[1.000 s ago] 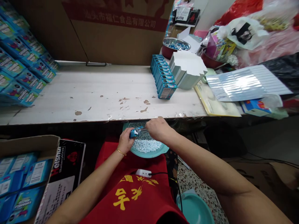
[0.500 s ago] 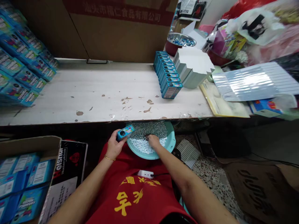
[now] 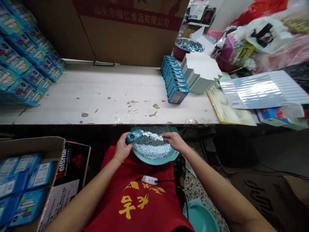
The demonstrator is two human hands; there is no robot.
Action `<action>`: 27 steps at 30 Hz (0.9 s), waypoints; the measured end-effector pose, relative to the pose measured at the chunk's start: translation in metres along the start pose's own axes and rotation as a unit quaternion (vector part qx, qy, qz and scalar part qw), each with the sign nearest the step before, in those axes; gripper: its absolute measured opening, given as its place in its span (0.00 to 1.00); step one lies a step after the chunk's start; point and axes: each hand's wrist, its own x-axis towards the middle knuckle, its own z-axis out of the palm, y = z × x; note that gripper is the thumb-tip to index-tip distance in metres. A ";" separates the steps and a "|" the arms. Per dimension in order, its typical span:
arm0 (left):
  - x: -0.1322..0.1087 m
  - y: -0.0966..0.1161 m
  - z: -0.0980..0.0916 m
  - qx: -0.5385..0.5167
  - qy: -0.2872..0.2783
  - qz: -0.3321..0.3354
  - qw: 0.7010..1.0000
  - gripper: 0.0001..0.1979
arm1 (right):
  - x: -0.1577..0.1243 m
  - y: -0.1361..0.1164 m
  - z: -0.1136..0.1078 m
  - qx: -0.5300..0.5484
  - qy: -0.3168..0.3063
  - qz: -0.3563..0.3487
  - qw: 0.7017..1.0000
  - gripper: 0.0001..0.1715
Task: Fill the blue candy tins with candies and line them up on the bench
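My left hand (image 3: 122, 149) is closed round a small blue candy box (image 3: 134, 136), held tilted above the left rim of a turquoise basin (image 3: 158, 162). A dark round spot shows on the box's upward face. White pellet-like candies (image 3: 152, 151) fill the basin. My right hand (image 3: 175, 141) pinches the right end of a narrow scoop, mostly hidden under a long heap of white candies (image 3: 152, 136). The heap's left tip meets the right end of the box.
Blue boxes stand in a row (image 3: 178, 94) beside a stack of white card (image 3: 203, 69) on the white table (image 3: 116, 93). More boxes are stacked at left (image 3: 31, 75) and lie in an open carton (image 3: 51, 143). A metal bowl (image 3: 188, 48) sits behind.
My right hand has risen out of the candies and moved right, lifting a loaded scoop level with the box. My left hand has shifted slightly right with the box.
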 end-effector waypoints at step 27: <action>-0.006 -0.011 0.009 -0.036 -0.021 0.035 0.999 0.18 | -0.012 0.003 -0.015 -0.376 -0.062 0.097 0.919 0.20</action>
